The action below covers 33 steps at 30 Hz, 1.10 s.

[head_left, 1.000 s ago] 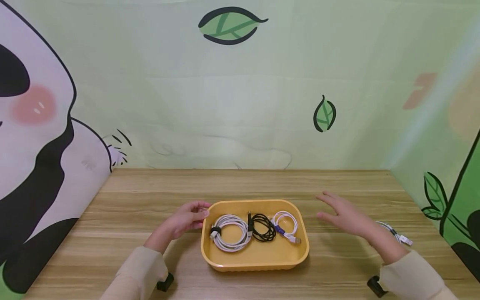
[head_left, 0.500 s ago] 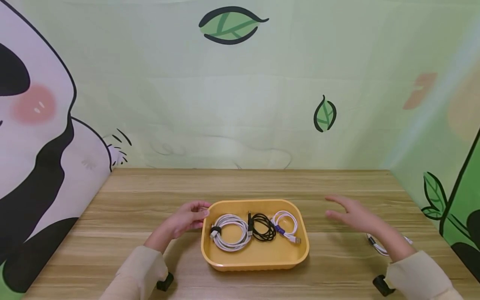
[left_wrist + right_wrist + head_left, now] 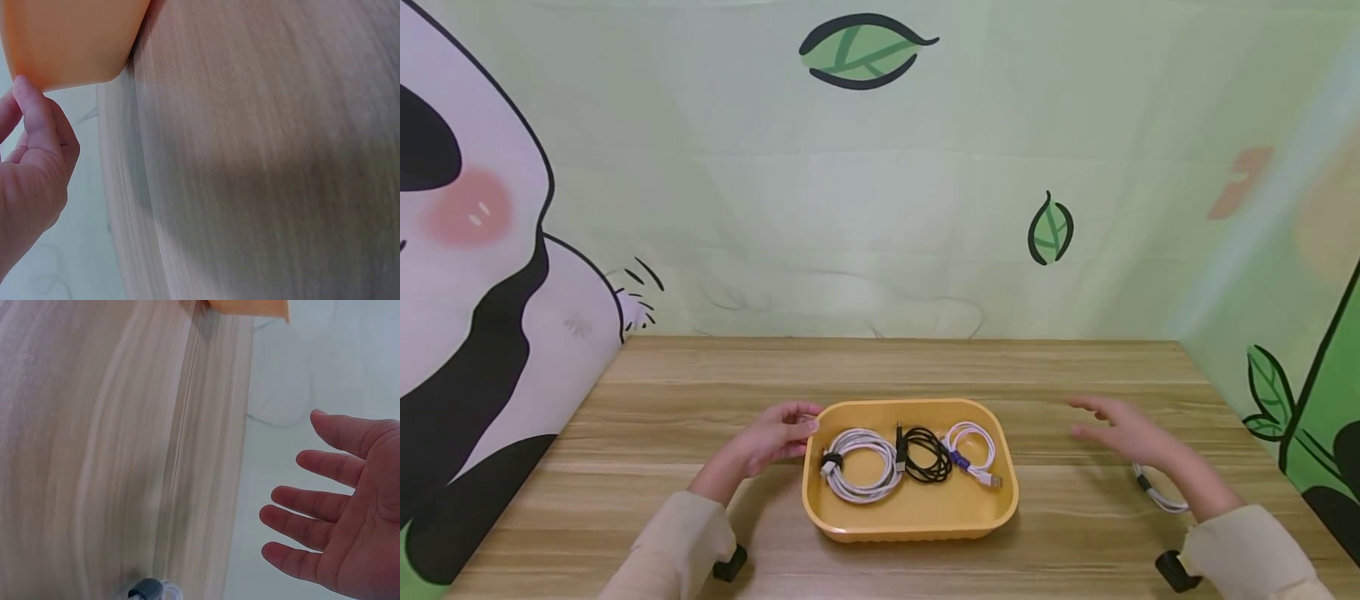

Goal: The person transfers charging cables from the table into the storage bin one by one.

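A yellow plastic tray [image 3: 910, 521] stands on the table. Inside lie a thick coiled light-grey cable [image 3: 863, 500] with a black strap, a coiled black cable [image 3: 928, 475], and a thin white USB cable [image 3: 992, 450] with a blue tie. My left hand [image 3: 772, 437] holds the tray's rim at its far left corner; the left wrist view has the fingertips against the tray wall [image 3: 75, 44]. My right hand [image 3: 1123, 429] is spread and holds nothing, right of the tray. Another white cable [image 3: 1167, 502] lies on the table under my right forearm, which partly hides it.
The wood-grain table [image 3: 700, 375] ends at a pale green backdrop [image 3: 887, 208] printed with leaves and a panda. A black wrist device [image 3: 730, 564] shows below the left sleeve, and another device [image 3: 1176, 571] below the right.
My right hand has drawn away from the tray to the right, and its forearm now covers a different part of the loose white cable. The left hand and the tray have stayed put.
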### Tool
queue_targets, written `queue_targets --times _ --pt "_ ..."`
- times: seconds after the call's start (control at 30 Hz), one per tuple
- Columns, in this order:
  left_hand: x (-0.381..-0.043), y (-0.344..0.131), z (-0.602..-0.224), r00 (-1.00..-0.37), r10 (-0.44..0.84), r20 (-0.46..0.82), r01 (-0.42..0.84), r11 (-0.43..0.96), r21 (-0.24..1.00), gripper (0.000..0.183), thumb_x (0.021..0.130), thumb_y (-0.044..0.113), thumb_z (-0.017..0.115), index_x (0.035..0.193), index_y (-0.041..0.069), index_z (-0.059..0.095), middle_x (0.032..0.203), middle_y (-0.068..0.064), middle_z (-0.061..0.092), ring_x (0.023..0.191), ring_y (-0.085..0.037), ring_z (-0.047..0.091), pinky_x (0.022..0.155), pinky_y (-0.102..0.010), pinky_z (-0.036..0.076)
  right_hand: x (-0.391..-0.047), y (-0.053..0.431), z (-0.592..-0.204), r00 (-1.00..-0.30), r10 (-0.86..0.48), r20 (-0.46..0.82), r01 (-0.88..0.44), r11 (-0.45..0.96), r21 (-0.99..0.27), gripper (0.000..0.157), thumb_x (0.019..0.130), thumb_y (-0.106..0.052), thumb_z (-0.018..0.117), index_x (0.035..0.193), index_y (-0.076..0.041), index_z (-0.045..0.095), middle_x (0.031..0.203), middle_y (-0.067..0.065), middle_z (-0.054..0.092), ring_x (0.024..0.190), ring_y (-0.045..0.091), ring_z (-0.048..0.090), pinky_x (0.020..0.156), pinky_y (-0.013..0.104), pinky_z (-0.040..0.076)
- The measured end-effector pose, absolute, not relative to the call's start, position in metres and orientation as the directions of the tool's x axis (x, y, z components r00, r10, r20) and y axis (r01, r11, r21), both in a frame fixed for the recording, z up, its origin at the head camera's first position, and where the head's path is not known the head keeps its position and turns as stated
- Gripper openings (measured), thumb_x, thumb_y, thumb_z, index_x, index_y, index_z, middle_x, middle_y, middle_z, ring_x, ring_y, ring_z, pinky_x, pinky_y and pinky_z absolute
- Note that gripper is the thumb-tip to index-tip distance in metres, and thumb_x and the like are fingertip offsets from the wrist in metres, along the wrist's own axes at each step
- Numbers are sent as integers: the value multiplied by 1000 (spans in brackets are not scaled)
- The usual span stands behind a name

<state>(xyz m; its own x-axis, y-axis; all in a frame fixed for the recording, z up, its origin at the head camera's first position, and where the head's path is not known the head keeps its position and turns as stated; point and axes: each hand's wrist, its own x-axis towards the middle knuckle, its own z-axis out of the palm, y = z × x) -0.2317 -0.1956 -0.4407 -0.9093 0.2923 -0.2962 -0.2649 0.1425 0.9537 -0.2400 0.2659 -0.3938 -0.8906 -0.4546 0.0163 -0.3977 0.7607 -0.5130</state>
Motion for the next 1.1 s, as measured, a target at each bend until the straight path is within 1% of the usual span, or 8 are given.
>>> queue_targets --times 0.13,0.27,0.47,0.7,0.9,1.1 --pt "-232 -195 -441 -908 289 -301 -270 145 952 43 88 13 52 124 -7 37 93 -3 51 73 -8 51 65 -18 48 -242 271 -397 -892 -451 -3 -381 758 -530 46 87 -20 54 121 10 45 121 32 46 103 51 44 81 55 41" --pt "-233 -195 -442 -908 290 -303 -273 138 952 43 88 13 52 124 -7 37 92 -2 51 73 -8 51 65 -18 48 -242 275 -399 -896 -444 -28 -357 756 -548 48 88 -21 53 122 10 43 121 33 44 104 52 43 81 55 41" --pt "-234 -196 -444 -909 286 -304 -275 135 952 42 88 12 51 124 -7 37 93 -2 51 73 -8 52 66 -19 48 -242 280 -400 -897 -441 -26 -351 748 -564 47 88 -19 53 120 13 43 119 35 44 105 51 43 83 55 40" --pt "-233 -196 -443 -911 279 -304 -273 145 951 42 88 12 52 124 -6 37 95 -3 50 73 -8 51 65 -19 48 -243 288 -403 -902 -426 -66 -309 745 -591 50 89 -21 51 121 16 40 120 38 42 108 53 40 86 56 38" --pt "-232 -196 -441 -912 277 -303 -271 148 951 43 89 12 51 125 -7 36 96 -4 49 74 -8 51 65 -18 47 -243 297 -405 -915 -393 -88 -270 761 -590 50 89 -22 50 121 16 40 118 39 42 106 53 41 83 54 41" --pt "-231 -196 -441 -913 281 -295 -263 145 954 42 89 11 50 124 -7 36 96 -4 49 73 -8 51 64 -18 47 -243 308 -408 -925 -359 -122 -217 764 -608 54 91 -26 47 125 14 36 120 39 40 109 51 39 79 50 45"
